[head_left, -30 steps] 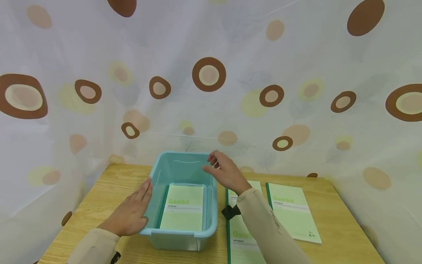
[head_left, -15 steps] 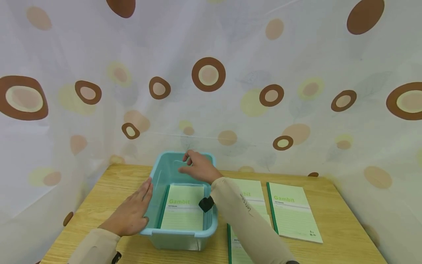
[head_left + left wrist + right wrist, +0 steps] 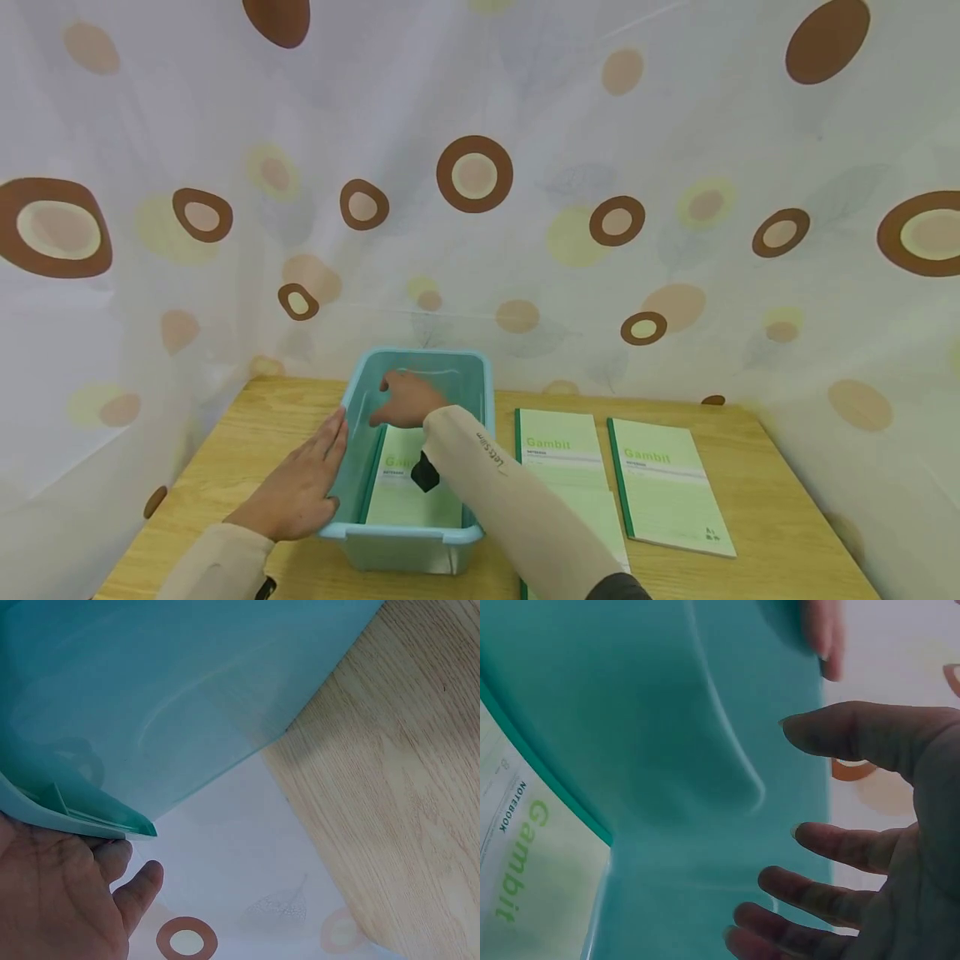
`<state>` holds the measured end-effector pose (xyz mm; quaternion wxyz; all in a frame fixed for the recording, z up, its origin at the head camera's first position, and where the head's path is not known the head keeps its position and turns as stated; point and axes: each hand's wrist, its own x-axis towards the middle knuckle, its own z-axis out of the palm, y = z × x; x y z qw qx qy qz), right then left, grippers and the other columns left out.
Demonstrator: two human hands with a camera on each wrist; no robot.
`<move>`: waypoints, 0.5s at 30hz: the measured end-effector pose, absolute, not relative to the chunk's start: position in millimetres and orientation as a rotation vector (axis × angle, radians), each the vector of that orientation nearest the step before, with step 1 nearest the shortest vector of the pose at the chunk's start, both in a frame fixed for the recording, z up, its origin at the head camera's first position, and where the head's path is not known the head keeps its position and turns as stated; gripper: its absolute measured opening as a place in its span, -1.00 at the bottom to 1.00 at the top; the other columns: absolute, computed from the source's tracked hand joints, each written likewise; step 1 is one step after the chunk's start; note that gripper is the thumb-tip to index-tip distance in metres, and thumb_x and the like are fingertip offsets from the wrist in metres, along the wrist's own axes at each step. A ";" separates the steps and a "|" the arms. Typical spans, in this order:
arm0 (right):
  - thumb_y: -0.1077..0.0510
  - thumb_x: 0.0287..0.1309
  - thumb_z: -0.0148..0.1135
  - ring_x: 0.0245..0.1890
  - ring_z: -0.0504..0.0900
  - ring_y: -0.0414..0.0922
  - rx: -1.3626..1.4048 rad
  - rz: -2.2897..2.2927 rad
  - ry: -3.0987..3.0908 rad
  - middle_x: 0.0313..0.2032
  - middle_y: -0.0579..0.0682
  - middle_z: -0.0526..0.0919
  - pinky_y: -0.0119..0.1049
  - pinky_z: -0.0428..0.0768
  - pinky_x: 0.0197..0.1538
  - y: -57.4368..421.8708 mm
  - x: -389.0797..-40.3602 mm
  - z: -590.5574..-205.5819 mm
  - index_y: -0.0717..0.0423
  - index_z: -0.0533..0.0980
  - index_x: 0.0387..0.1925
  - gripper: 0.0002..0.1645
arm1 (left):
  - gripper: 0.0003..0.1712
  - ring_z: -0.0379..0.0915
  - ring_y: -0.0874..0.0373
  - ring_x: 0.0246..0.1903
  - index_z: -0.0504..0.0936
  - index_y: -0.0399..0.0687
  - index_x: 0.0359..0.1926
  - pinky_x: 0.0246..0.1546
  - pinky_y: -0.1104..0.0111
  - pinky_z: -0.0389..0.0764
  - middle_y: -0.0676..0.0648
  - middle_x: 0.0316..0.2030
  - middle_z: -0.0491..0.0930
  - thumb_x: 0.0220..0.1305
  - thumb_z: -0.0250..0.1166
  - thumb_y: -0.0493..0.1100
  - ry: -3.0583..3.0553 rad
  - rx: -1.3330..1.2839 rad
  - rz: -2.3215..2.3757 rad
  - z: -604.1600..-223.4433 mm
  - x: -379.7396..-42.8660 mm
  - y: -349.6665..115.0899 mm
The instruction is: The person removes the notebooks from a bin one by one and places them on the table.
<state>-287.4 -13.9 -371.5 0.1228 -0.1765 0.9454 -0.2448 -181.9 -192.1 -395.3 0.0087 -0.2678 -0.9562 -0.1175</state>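
Note:
A light blue plastic bin (image 3: pixel 487 383) stands on the table with a pale green Gambit notebook (image 3: pixel 408 500) lying flat inside, its dark green spine to the left. My left hand (image 3: pixel 292 483) rests along the bin's left rim, fingers straight; the left wrist view shows its palm (image 3: pixel 60 892) against the rim's outer side. Over the far part of the bin, my right hand (image 3: pixel 408 400) reaches in from the right, above the notebook's far edge. In the right wrist view its thumb and fingers (image 3: pixel 840 847) are spread apart with nothing between them. My right sleeve covers part of the notebook.
To the bin's right lie two overlapping notebooks (image 3: pixel 558 442), the nearer one partly under my right forearm. Another notebook (image 3: pixel 667 483) lies further right, slightly turned. A patterned curtain (image 3: pixel 480 275) hangs behind the wooden table (image 3: pixel 765 500).
My right hand has moved left and down, from above the bin's right rim to over its far left part. The left hand, bin and notebooks stay in place.

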 end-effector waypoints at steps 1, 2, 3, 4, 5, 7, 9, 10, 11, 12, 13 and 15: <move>-0.10 0.10 0.31 0.07 0.52 -0.06 -0.516 -0.689 2.748 0.17 0.01 0.48 -0.19 0.54 0.01 -17.7 -287.7 -372.4 0.03 0.41 0.24 -0.31 | -0.09 -0.07 -0.33 0.39 0.03 -0.59 0.38 0.23 -0.16 0.21 -0.45 0.44 -0.12 0.00 0.11 -0.29 -2.987 -0.838 -0.364 -395.5 -181.8 -192.4; -0.10 0.10 0.31 0.09 0.52 -0.06 -0.521 -0.672 2.742 0.18 0.01 0.48 -0.20 0.53 0.03 -21.1 -288.1 -372.8 0.04 0.41 0.25 -0.30 | -0.09 -0.08 -0.33 0.40 0.03 -0.59 0.38 0.23 -0.16 0.20 -0.45 0.44 -0.12 0.00 0.11 -0.29 -2.986 -0.839 -0.364 -395.6 -181.8 -192.7; -0.10 0.10 0.30 0.09 0.52 -0.06 -0.516 -0.658 2.737 0.17 0.01 0.49 -0.20 0.53 0.03 -24.2 -288.7 -373.2 0.05 0.40 0.25 -0.30 | -0.09 -0.07 -0.33 0.40 0.03 -0.59 0.38 0.24 -0.15 0.20 -0.45 0.44 -0.12 0.00 0.10 -0.29 -2.982 -0.842 -0.360 -395.7 -181.9 -192.8; -0.09 0.10 0.31 0.10 0.52 -0.06 -0.504 -0.657 2.733 0.16 0.01 0.50 -0.21 0.53 0.03 -26.9 -288.9 -373.6 0.07 0.40 0.25 -0.29 | -0.10 -0.07 -0.33 0.39 0.03 -0.59 0.38 0.23 -0.15 0.21 -0.45 0.43 -0.11 0.00 0.10 -0.29 -2.975 -0.845 -0.358 -395.9 -182.1 -193.0; -0.08 0.09 0.31 0.11 0.51 -0.06 -0.493 -0.660 2.731 0.16 0.02 0.51 -0.21 0.53 0.05 -29.0 -289.1 -374.3 0.09 0.40 0.26 -0.28 | -0.10 -0.06 -0.33 0.39 0.04 -0.59 0.38 0.23 -0.14 0.21 -0.45 0.43 -0.11 0.00 0.10 -0.30 -2.969 -0.847 -0.354 -395.8 -182.3 -192.9; -0.03 0.06 0.34 0.04 0.56 -0.06 -0.451 -0.695 2.719 0.10 0.03 0.57 -0.21 0.54 0.02 -32.0 -289.9 -378.5 0.14 0.44 0.20 -0.32 | -0.10 -0.04 -0.32 0.39 0.04 -0.59 0.38 0.23 -0.14 0.22 -0.44 0.43 -0.10 -0.01 0.10 -0.30 -2.961 -0.850 -0.348 -395.9 -182.5 -192.8; 0.00 0.02 0.36 -0.05 0.59 -0.07 -0.390 -0.736 2.700 0.03 0.04 0.61 -0.20 0.56 -0.02 -33.6 -290.7 -385.8 0.18 0.48 0.15 -0.34 | -0.09 -0.02 -0.32 0.38 0.05 -0.59 0.38 0.23 -0.14 0.23 -0.44 0.43 -0.09 -0.02 0.10 -0.30 -2.958 -0.847 -0.344 -396.4 -182.7 -192.6; 0.02 0.00 0.38 -0.11 0.60 -0.07 -0.362 -0.764 2.686 -0.01 0.05 0.63 -0.19 0.57 -0.04 -33.9 -291.1 -390.2 0.20 0.50 0.11 -0.37 | -0.09 -0.02 -0.33 0.38 0.05 -0.59 0.37 0.23 -0.14 0.23 -0.44 0.43 -0.09 -0.03 0.10 -0.30 -2.955 -0.846 -0.343 -396.9 -182.7 -192.5; 0.04 -0.02 0.39 -0.16 0.60 -0.08 -0.339 -0.787 2.677 -0.06 0.05 0.65 -0.18 0.57 -0.06 -33.9 -292.0 -395.6 0.21 0.52 0.08 -0.39 | -0.09 -0.01 -0.33 0.37 0.06 -0.59 0.37 0.22 -0.14 0.23 -0.44 0.43 -0.08 -0.04 0.10 -0.30 -2.951 -0.845 -0.344 -397.5 -182.8 -192.6; 0.06 -0.05 0.40 -0.21 0.60 -0.07 -0.322 -0.812 2.670 -0.10 0.05 0.67 -0.17 0.58 -0.08 -33.7 -293.3 -401.5 0.21 0.54 0.03 -0.43 | -0.09 0.00 -0.33 0.37 0.06 -0.59 0.37 0.22 -0.14 0.24 -0.45 0.43 -0.07 -0.05 0.10 -0.30 -2.945 -0.844 -0.345 -398.0 -182.9 -192.7; 0.07 -0.05 0.41 -0.22 0.60 -0.07 -0.307 -0.822 2.664 -0.12 0.04 0.67 -0.16 0.57 -0.08 -33.1 -294.3 -406.7 0.20 0.54 0.03 -0.43 | -0.08 0.00 -0.33 0.37 0.06 -0.59 0.37 0.22 -0.14 0.23 -0.45 0.42 -0.07 -0.05 0.10 -0.30 -2.941 -0.842 -0.347 -398.4 -182.8 -192.7; 0.08 -0.06 0.42 -0.20 0.60 -0.07 -0.289 -0.824 2.673 -0.12 0.02 0.66 -0.16 0.57 -0.08 -31.4 -297.2 -417.3 0.18 0.54 0.04 -0.43 | -0.07 0.00 -0.34 0.37 0.06 -0.59 0.37 0.22 -0.14 0.24 -0.45 0.42 -0.07 -0.06 0.11 -0.30 -2.926 -0.844 -0.346 -400.8 -184.0 -193.4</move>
